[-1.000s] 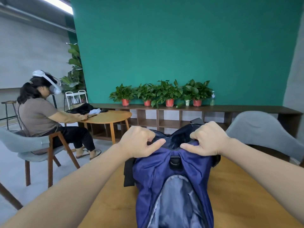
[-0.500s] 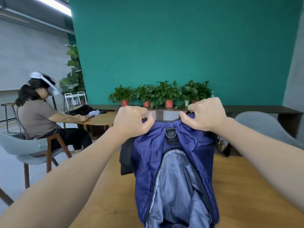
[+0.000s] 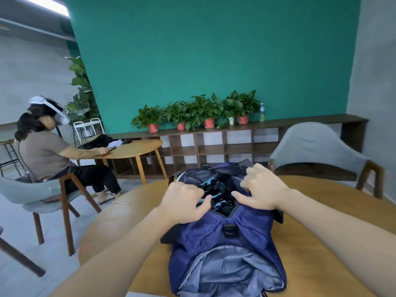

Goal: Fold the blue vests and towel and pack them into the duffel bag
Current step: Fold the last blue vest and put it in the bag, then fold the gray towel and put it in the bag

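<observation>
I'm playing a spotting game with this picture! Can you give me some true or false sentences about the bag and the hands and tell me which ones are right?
1. The duffel bag lies on a wooden table. True.
2. The bag is bright red. False: it is dark blue with a grey lining.
3. Both hands are at the bag's open top. True: the left hand and right hand sit on either side of the opening.
4. The main opening is zipped shut. False: it gapes open, and dark contents with light blue bits show inside.
5. The potted plants stand on the table beside the bag. False: they stand on a low shelf by the green wall.
</observation>
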The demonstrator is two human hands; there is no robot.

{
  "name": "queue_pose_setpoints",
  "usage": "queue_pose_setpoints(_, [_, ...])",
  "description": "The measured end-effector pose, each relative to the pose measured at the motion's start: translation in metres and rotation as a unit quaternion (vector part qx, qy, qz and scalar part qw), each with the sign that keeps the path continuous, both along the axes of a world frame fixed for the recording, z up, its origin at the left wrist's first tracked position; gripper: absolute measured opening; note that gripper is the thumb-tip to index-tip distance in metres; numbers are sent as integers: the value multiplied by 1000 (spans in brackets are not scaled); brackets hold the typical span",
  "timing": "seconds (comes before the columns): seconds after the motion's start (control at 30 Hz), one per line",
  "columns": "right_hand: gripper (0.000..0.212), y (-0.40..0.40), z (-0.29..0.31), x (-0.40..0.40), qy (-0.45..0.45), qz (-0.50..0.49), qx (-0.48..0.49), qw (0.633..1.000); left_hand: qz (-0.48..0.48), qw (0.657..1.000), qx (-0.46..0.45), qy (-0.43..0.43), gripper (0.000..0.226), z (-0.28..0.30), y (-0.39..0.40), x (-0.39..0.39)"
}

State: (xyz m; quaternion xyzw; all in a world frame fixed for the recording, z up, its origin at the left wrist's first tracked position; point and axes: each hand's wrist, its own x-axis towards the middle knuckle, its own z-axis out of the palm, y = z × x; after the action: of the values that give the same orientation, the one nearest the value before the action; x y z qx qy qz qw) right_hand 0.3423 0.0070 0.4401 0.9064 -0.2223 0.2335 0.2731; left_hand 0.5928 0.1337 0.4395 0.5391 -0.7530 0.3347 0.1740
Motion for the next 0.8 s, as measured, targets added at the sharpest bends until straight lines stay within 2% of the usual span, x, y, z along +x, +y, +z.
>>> queue_pose_setpoints(0.17, [40, 33, -15, -34, -106, 41, 103, 988, -43, 997, -8, 63, 40, -10, 25, -24])
queue_pose_setpoints(0.27, [39, 56, -28, -62, -164, 48, 137, 976, -71, 991, -37, 108, 24, -21, 45, -51])
queue_pose_setpoints(0.37, [37, 80, -46, -95, -191, 13, 177, 965, -108, 982, -59, 146, 15, -40, 60, -88])
queue_pose_setpoints(0.5, [30, 116, -78, -147, -199, -58, 218, 954, -177, 969, -46, 168, 11, -82, 72, -153])
queue_pose_setpoints(0.63, [25, 149, -118, -209, -221, -132, 258, 931, -257, 949, 11, 180, 5, -125, 74, -224])
queue_pose_setpoints(0.8, [17, 180, -173, -292, -254, -237, 337, 875, -301, 920, 141, 207, 12, -169, 69, -321])
